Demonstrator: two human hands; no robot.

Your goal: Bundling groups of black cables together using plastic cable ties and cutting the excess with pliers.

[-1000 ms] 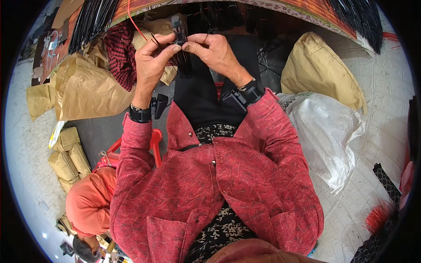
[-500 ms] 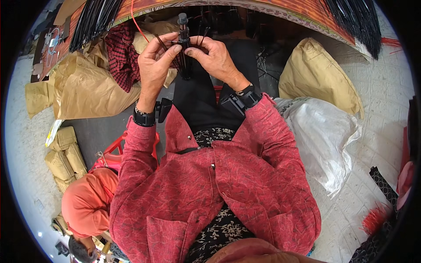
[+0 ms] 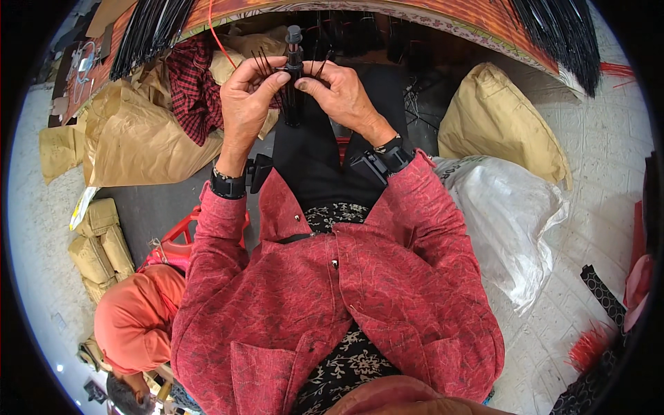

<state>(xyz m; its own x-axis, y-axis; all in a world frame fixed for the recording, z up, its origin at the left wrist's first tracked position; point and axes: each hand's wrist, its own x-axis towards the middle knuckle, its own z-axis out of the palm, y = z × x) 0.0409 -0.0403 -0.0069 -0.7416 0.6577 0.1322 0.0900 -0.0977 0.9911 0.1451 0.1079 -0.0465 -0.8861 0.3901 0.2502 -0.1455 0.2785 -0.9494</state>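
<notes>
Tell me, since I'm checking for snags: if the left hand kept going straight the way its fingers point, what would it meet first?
The left hand points up and rightward, fingertips already on the black rod assembly with thin black ribs that both hands hold. Pushing on, it would probably meet the right hand just beyond, though depth is unclear.

Both forearms reach forward, left hand (image 3: pixel 247 93) and right hand (image 3: pixel 342 97) raised close together, fingers pinched inward.
</notes>
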